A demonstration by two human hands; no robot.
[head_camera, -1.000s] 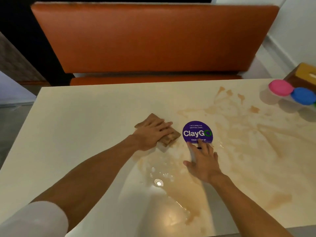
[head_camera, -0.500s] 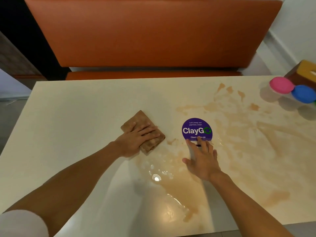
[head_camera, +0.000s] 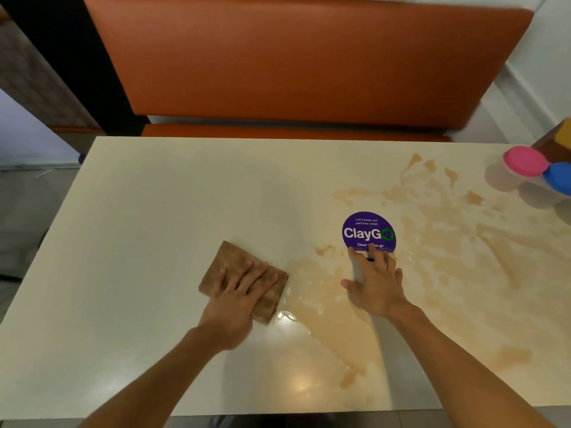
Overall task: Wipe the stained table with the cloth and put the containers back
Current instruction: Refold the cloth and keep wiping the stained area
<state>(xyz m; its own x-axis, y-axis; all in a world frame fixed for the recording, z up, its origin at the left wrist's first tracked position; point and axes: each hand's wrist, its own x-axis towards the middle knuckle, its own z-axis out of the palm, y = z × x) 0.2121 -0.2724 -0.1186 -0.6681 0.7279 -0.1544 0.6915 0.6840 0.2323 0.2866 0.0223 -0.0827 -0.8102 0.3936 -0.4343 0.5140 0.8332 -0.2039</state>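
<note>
**Here, one cloth, two lidded tubs, a table half stained**

Plainly, one folded brown cloth (head_camera: 239, 273) lies flat on the cream table (head_camera: 148, 217), toward seven o'clock of the tabletop's middle. The left hand (head_camera: 239, 299) presses down on it, palm flat, fingers extended and slightly apart. The right hand (head_camera: 375, 282) rests flat on the bare surface at five o'clock, fingers spread, its fingertips touching the lower edge of one round purple "ClayGo" sticker (head_camera: 368, 231). It holds nothing.

Brown stains (head_camera: 463, 242) smear the table's right half, from three o'clock down to five, with a wet sheen between the two hands.

Two containers are in view at the two o'clock corner, touching each other: one with a pink lid (head_camera: 525, 161), one with a blue lid (head_camera: 559, 178). Both are closed; their contents cannot be told. Just behind them sits a brown and yellow box (head_camera: 556, 140), cut off by the frame. One orange padded bench (head_camera: 309, 63) stands beyond the far edge at twelve o'clock.
</note>
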